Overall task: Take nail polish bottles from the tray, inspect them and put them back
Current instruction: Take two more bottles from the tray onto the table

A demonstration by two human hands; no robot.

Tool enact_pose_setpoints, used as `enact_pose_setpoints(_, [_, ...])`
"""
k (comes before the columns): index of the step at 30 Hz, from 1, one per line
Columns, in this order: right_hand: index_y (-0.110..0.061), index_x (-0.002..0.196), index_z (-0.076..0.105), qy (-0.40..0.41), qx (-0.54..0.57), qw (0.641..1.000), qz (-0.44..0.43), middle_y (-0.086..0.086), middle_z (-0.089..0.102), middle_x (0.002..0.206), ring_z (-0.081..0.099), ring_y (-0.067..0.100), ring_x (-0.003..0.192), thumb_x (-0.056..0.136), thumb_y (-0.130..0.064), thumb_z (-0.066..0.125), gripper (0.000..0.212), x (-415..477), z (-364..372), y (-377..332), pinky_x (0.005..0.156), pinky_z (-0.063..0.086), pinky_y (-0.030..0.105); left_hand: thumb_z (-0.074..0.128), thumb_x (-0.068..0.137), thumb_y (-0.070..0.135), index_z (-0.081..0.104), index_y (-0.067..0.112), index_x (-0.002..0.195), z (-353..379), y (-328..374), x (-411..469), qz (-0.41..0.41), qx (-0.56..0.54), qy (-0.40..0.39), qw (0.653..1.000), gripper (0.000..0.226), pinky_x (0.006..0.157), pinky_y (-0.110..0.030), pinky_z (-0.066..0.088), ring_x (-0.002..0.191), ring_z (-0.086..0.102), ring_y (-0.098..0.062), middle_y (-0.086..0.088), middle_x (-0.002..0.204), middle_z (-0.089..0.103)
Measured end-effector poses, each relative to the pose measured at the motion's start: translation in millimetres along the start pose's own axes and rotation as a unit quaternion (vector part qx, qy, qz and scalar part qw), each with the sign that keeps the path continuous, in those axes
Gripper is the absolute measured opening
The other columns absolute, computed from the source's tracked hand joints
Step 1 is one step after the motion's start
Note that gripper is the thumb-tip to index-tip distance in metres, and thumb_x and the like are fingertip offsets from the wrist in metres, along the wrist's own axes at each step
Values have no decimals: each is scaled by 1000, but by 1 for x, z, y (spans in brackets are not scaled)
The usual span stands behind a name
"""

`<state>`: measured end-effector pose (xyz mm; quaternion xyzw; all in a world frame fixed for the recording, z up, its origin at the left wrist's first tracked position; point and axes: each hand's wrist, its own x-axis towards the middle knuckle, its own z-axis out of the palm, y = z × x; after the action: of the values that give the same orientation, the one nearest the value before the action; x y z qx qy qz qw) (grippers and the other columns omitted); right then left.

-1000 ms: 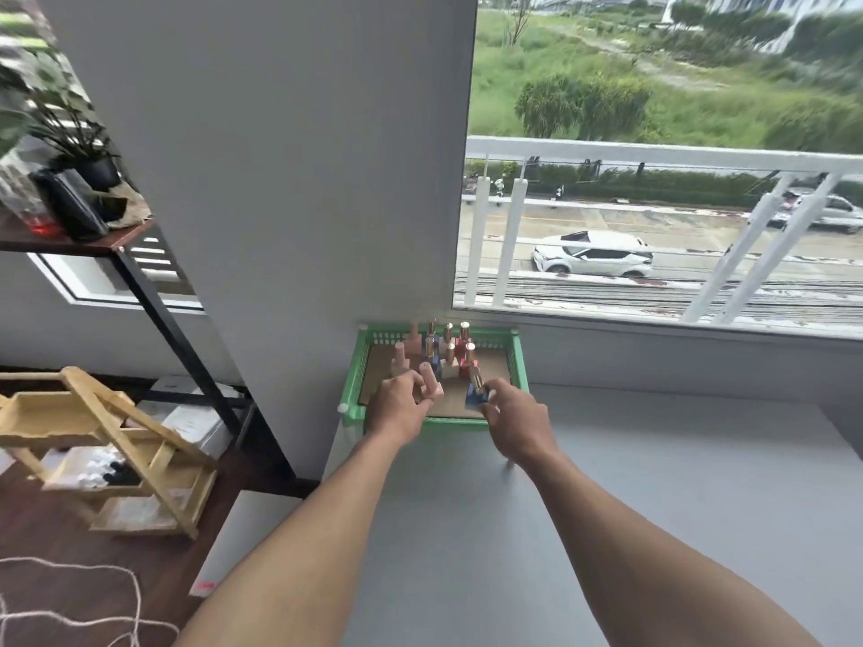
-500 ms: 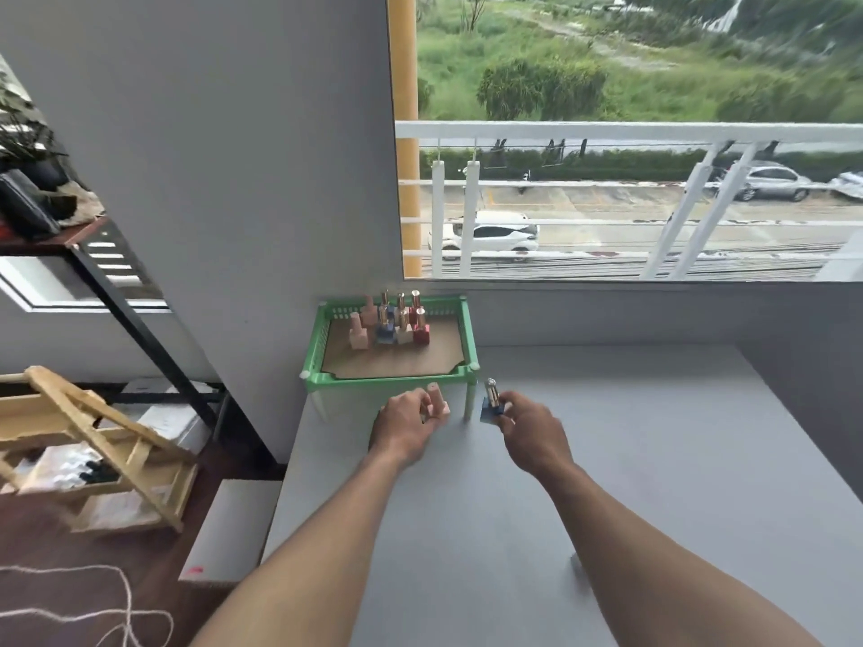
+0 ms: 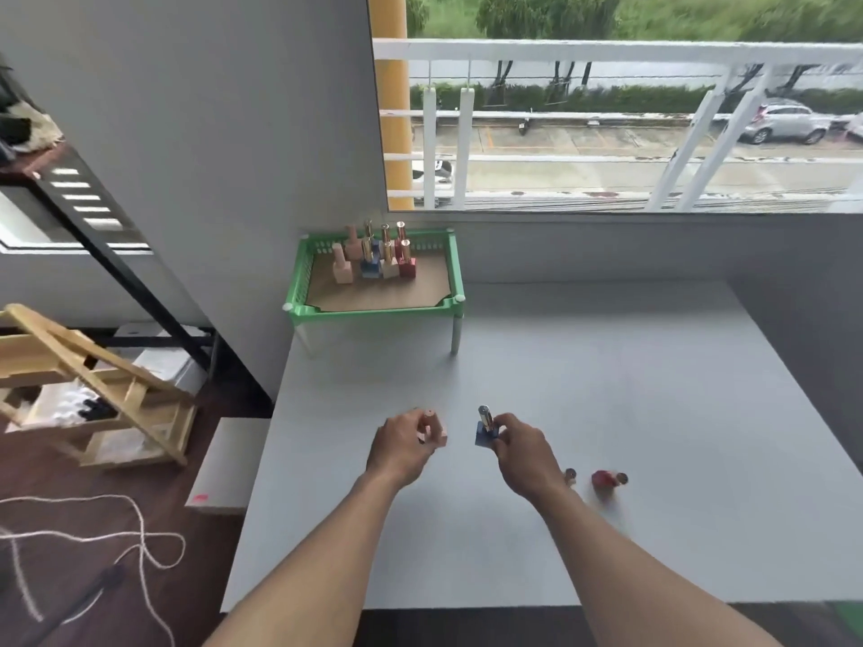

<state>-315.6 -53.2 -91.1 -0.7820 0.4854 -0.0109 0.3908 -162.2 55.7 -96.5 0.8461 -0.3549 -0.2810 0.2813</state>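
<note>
Fingers (image 3: 505,421) grip pink bottle (image 3: 441,436) and blue bottle (image 3: 483,437); red bottle (image 3: 604,479) lies nearby.

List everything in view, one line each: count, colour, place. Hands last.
table: one, grey, under the window
tray: one, green, on legs at the table's far left corner
bottles in tray: about eight; pink, blue, cream, red; standing clustered at the back
pink bottle: one, pink, in the left hand
blue bottle: one, blue, gold cap, in the right hand
red bottle: one, red, on the table right of the right wrist
small bottle: one, colour unclear, partly hidden by that wrist
wooden rack: one, pale, floor at left
cord: one, white, floor
left hand: grips the pink bottle
right hand: pinches the blue bottle
</note>
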Motion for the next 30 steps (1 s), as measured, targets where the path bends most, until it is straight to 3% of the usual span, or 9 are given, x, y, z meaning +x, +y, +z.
enact_pose_setpoints(3, [-23,112,58,-25,-30,999,13,5,67,104,59,27,87,92,-12,47,25,-8,10,19,75,46,35,65,83,21,60,28,70,15,-10,-11,-6,-3,-15,1000,16,77,-31,55,76,69,-11,12,83,71])
enact_pose_setpoints(8, [-27,115,56,-50,-89,995,19,0,69,108,51,21,82,95,-17,45,25,-14,20,45,59,30,28,57,90,23,61,25,72,35,-24,-25,-18,-9,-21,1000,19,76,-30,54,76,70,-8,14,83,72])
enact_pose_setpoints(12, [-25,119,55,-54,-96,994,23,-2,69,113,43,17,83,96,-16,45,27,-15,25,57,66,21,32,58,87,20,55,27,66,48,-30,-30,-31,-18,-20,999,22,72,-25,52,72,70,-3,17,79,71])
enact_pose_setpoints(16, [-23,120,55,-68,-66,995,28,2,68,112,41,17,89,95,-13,43,29,-17,30,65,74,36,31,60,87,27,50,27,65,57,-35,-31,-43,-16,-12,999,24,59,-19,41,65,65,5,23,74,67])
enact_pose_setpoints(20, [-22,120,55,-73,-60,995,24,5,68,113,55,24,97,96,-12,42,29,-20,32,70,84,49,35,58,86,34,49,24,68,63,-37,-33,-48,-15,6,999,23,60,-23,44,65,66,-1,13,74,65])
enact_pose_setpoints(30, [-22,120,55,-71,-72,995,14,5,67,118,59,28,106,96,-13,41,29,-16,35,71,87,50,37,64,81,30,50,17,68,70,-37,-32,-63,-67,-4,996,24,63,-30,49,72,66,-23,2,72,68])
